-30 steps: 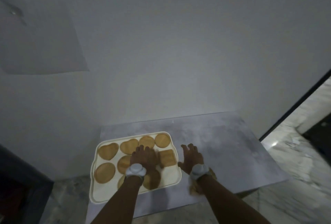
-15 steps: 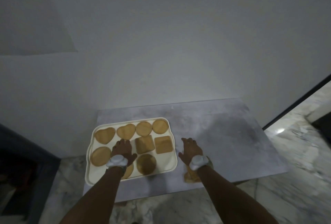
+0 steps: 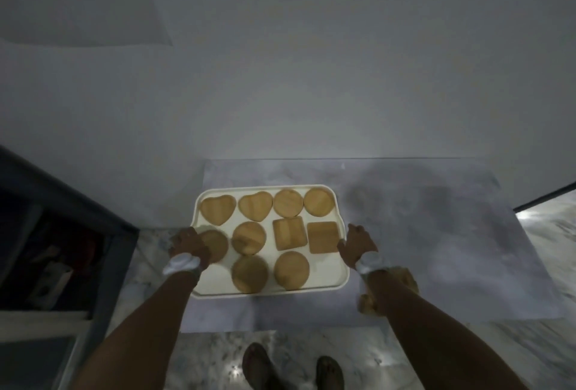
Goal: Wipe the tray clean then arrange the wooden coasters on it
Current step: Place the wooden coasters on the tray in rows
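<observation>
A cream tray [image 3: 311, 290] lies on the left part of a grey marble table [image 3: 436, 233]. Several wooden coasters lie on it: two hearts [image 3: 217, 209], rounds [image 3: 248, 237] and two rounded squares [image 3: 323, 236]. My left hand [image 3: 186, 241] grips the tray's left rim and covers part of a round coaster [image 3: 216, 244]. My right hand [image 3: 355, 243] is at the tray's right rim, fingers curled round its edge. A yellowish cloth [image 3: 405, 280] lies on the table partly under my right forearm.
A white wall rises right behind the table. A dark cabinet or shelf [image 3: 56, 249] stands to the left. My feet in sandals [image 3: 265, 368] stand on marble floor at the table's front edge. Bare tabletop stretches to the right of the tray.
My left hand left the coasters in the tray's middle and went to its left rim. My right hand moved left onto the right rim. The view tilted down.
</observation>
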`<state>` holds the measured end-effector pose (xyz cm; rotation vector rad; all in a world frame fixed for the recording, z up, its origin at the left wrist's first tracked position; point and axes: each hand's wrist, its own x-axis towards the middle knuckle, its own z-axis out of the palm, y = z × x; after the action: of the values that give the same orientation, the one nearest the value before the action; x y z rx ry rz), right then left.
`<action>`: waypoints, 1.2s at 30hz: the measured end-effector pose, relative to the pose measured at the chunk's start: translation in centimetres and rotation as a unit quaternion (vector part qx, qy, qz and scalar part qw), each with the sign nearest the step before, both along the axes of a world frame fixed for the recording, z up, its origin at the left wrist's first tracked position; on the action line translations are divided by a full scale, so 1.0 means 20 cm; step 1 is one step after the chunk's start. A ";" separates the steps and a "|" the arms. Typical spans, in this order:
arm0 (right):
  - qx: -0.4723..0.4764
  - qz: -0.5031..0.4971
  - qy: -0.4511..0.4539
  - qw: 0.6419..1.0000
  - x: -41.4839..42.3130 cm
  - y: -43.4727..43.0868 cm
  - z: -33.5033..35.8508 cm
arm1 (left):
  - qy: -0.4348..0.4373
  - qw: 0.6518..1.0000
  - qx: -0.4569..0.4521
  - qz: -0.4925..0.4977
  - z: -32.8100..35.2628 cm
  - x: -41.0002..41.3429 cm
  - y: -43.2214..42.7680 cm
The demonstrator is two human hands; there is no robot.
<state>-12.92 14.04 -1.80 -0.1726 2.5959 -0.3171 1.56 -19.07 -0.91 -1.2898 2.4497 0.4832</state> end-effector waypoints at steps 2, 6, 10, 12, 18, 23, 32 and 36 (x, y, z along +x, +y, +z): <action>0.006 -0.015 -0.004 1.000 -0.03 -0.03 -0.04 | 0.012 0.999 0.019 0.034 -0.04 0.01 -0.06; 0.017 -0.049 -0.001 0.999 -0.05 -0.13 -0.10 | 0.006 0.997 0.064 0.050 -0.12 0.02 -0.16; 0.021 -0.071 0.004 0.997 -0.05 -0.16 -0.13 | 0.024 0.994 0.100 0.038 -0.19 0.03 -0.22; 0.013 -0.072 0.002 0.997 -0.07 -0.16 -0.15 | 0.044 0.992 0.103 0.054 -0.20 0.01 -0.25; 0.002 -0.095 0.015 0.995 -0.13 -0.15 -0.18 | 0.094 0.986 0.092 0.099 -0.23 -0.03 -0.31; 0.007 -0.100 0.004 0.995 -0.21 -0.13 -0.17 | 0.119 0.982 0.091 0.116 -0.22 -0.05 -0.33; 0.010 -0.111 0.002 0.994 -0.31 -0.16 -0.10 | 0.134 0.986 0.081 0.061 -0.14 -0.19 -0.41; -0.005 -0.119 0.009 0.993 -0.41 -0.19 -0.09 | 0.144 0.986 0.076 0.028 -0.10 -0.31 -0.48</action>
<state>-21.15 10.21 -3.57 0.1324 2.6353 -0.4131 -4.55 -28.77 -2.99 -1.3061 2.5476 0.9108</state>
